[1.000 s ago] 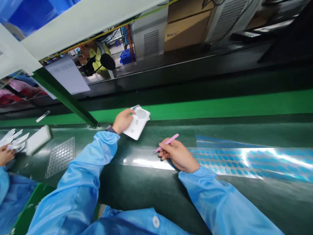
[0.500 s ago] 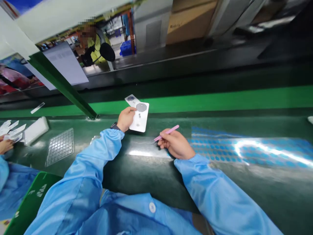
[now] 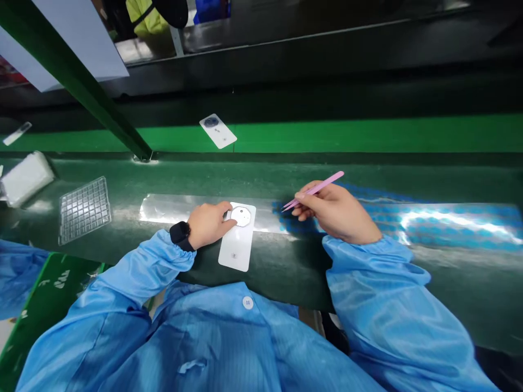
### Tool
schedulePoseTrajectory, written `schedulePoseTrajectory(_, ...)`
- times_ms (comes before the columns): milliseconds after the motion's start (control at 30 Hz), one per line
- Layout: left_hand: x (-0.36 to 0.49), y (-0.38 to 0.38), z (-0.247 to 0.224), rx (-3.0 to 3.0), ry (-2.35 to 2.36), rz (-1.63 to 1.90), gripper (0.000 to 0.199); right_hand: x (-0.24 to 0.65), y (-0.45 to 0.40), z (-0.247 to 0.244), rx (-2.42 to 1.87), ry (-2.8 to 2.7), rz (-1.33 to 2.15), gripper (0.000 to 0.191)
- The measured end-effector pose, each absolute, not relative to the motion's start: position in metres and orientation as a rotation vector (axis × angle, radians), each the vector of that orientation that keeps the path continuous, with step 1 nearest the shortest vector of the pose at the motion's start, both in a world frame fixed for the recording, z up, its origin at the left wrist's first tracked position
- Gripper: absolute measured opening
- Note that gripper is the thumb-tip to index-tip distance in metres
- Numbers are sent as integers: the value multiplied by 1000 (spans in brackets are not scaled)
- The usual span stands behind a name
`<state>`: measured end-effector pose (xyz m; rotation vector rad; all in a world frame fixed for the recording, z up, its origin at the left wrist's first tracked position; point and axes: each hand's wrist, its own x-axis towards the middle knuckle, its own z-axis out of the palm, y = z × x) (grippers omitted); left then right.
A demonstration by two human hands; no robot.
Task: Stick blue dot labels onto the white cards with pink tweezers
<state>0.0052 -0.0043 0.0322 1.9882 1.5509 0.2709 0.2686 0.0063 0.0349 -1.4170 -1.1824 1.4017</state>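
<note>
A white phone-shaped panel (image 3: 237, 247) with a round camera area near its top lies close in front of me, its upper part over a clear film strip (image 3: 265, 220). At the panel's upper left edge, my left hand (image 3: 209, 224) grips it with thumb and forefinger. Pink tweezers (image 3: 322, 184) are pinched in my right hand (image 3: 337, 209), tips pointing left and apart from the panel. Beneath and beyond that hand stretches a clear sheet with rows of blue round stickers (image 3: 392, 223). A second white phone-shaped panel (image 3: 220, 135) rests on the green ledge behind.
To the left are a clear gridded tray (image 3: 85, 209) and a white block-like stack (image 3: 28, 178). A green post (image 3: 110, 122) rises at the back left, with a paper sheet (image 3: 87, 43) beside it. Another person's blue sleeve (image 3: 20, 272) shows at the left edge.
My left hand has brought the held panel down and nearer to me. My right hand has shifted right with the tweezers, over the sticker sheet's left end. The view has tilted downward.
</note>
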Motion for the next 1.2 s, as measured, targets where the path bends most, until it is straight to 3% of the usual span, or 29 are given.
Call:
schedulePoseTrajectory(233,12,9,9,2353,1296,231,46,267,18,31,-1548,-1293,1429,28)
schedulePoseTrajectory(467,10,7,3,2368,1234,291,41,266,22,23,-1565,-1210,1416,24)
schedulePoseTrajectory(700,11,6,5,2379,1198,260,57,267,22,24,-1643,-1206,1442,18)
schedulePoseTrajectory(1200,12,5,4,2369,1211,289,57,270,23,18,-1525,-1141,1484,29)
